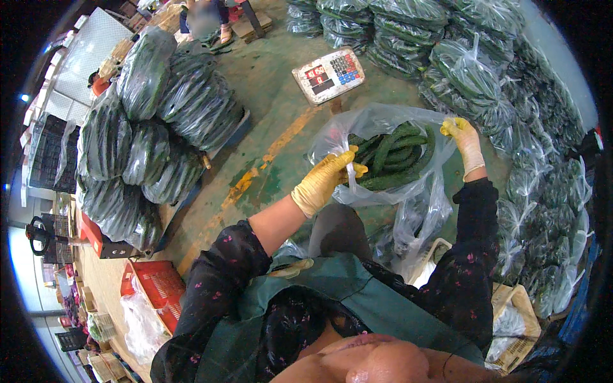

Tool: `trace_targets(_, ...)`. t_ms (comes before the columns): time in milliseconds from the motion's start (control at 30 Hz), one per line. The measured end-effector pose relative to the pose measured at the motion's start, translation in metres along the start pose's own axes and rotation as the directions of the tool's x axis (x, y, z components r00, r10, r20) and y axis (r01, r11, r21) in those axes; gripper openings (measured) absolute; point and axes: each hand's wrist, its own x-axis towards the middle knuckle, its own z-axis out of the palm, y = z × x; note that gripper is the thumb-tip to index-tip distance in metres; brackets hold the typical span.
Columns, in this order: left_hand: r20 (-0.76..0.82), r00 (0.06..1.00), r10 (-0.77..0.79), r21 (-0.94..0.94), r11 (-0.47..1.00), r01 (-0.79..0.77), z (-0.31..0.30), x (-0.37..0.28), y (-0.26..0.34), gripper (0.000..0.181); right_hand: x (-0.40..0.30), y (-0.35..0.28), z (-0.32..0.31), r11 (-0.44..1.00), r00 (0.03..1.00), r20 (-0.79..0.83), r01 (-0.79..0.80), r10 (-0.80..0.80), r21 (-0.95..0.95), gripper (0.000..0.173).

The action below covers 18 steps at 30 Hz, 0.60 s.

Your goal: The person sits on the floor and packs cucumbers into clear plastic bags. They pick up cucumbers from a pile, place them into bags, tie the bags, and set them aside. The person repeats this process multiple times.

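A clear plastic bag [383, 112] with its mouth held wide sits before me, and long dark green cucumbers [400, 151] lie curved inside it. My left hand [330, 177], in a yellow glove, grips the bag's gathered rim on the left. At the right, my right hand [462, 141], also gloved in yellow, pinches the far right edge of the bag. Beyond the bag stands a digital scale display [329, 75] with a worn white panel, lit red digits and a keypad. What the bag rests on is hidden.
Bagged cucumbers are heaped on a pallet truck [103, 242] at left and piled high [464, 72] at right. A red crate [155, 287] stands lower left, a cream crate [519, 311] lower right. Another person [203, 24] is at the far top.
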Motion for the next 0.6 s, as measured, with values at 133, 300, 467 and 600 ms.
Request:
trace_targets(133, 0.010, 0.999, 0.035, 0.063, 0.997, -0.036, 0.000, 0.002, -0.010, 0.050, -0.006, 0.004, -0.004, 0.999, 0.999, 0.025, 0.041, -0.040, -0.032, 0.027)
trace_targets(300, 0.009, 1.000, 0.001, 0.127, 0.992, -0.002, 0.001, 0.007, -0.016, 0.051, -0.021, -0.003, -0.005, 0.927, 0.991, -0.110, -0.107, 0.072, -0.359, 0.048)
trace_targets(467, 0.029, 0.999, 0.022, 0.089, 0.996, -0.025, 0.004, 0.004, -0.018, 0.050, -0.059, -0.018, 0.002, 0.802, 0.949, -0.303, -0.246, 0.086, -0.544, 0.068)
trace_targets(600, 0.034, 0.999, 0.013, 0.179, 0.984, -0.019, 0.012, 0.009, -0.019, 0.046, -0.088, -0.017, 0.005, 0.839, 0.896, -0.400, -0.061, -0.193, -0.541, 0.064)
